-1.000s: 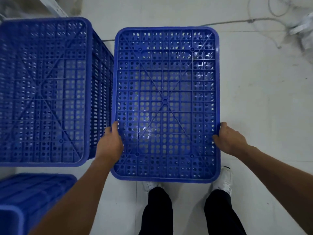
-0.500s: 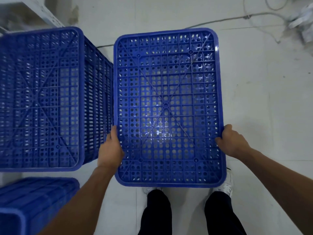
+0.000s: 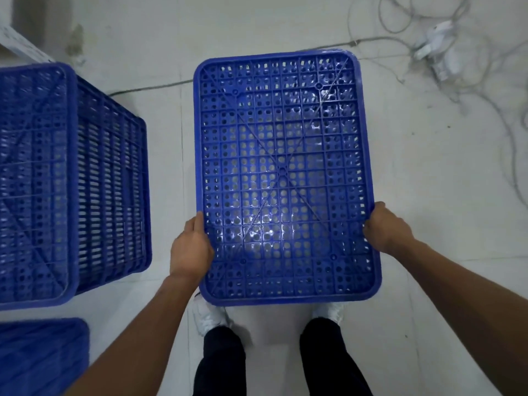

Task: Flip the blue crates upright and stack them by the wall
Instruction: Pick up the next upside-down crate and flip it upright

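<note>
I hold a blue perforated crate [image 3: 283, 172] upside down in front of me, its ribbed bottom facing up. My left hand [image 3: 190, 247] grips its left long edge near the close end. My right hand [image 3: 385, 227] grips the right long edge opposite. A tall pile of upside-down blue crates [image 3: 71, 181] stands at the left, a floor gap between it and the held crate. Another blue crate [image 3: 40, 355] lies at the bottom left, only partly in frame.
The floor is pale tile. Tangled grey cables and a white plug block [image 3: 434, 38] lie at the top right. A thin cable [image 3: 148, 87] runs across the floor behind the crates. A white shelf corner [image 3: 20, 44] shows at the top left. My white shoes [image 3: 208, 315] stand below the crate.
The held crate has moved right, away from the pile at the left, opening a wide gap between them. Both hands keep the same grip on its edges.
</note>
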The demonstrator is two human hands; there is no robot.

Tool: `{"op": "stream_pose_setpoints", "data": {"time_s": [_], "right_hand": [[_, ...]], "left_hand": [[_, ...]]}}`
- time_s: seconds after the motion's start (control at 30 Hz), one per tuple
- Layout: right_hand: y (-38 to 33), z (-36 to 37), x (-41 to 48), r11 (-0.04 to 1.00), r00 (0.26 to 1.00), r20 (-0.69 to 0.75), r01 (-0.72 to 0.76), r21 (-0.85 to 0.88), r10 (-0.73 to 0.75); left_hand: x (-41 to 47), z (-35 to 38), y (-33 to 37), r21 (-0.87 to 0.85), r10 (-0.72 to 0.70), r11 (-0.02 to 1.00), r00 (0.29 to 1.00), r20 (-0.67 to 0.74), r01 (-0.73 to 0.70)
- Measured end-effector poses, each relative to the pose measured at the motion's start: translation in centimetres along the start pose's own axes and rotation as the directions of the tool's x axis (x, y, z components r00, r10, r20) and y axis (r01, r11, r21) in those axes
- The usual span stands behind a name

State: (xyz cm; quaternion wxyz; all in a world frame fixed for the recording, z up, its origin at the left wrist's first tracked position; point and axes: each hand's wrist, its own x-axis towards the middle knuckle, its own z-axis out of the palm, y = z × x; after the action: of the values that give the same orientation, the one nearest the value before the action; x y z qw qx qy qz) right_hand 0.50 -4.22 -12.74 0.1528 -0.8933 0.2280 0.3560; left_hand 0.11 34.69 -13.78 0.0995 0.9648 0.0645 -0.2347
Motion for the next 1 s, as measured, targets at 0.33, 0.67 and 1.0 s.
{"op": "stream_pose_setpoints", "data": {"time_s": [0.33,0.67,1.0], "right_hand": [[2.6,-1.6,1.6,0.995,0.992,-0.070,-0.101,0.016,0.102],[2.0,-4.9,-2.1,0.996,0.999,-0.040,0.036,0.077,-0.033],[-7.4,-5.0,-9.2,0.961,0.949,-0.226,0.249,0.121,-0.218]], "left_hand": [[1.6,-1.3,3.6,-0.017,0.056,0.998,0.993,0.102,-0.054],[1.2,-2.9,4.5,0.000,-0.160,0.986,0.938,0.306,0.168],[-3.1,-8.3,7.7,-0.446,0.035,0.894,0.985,0.168,0.045]]}}
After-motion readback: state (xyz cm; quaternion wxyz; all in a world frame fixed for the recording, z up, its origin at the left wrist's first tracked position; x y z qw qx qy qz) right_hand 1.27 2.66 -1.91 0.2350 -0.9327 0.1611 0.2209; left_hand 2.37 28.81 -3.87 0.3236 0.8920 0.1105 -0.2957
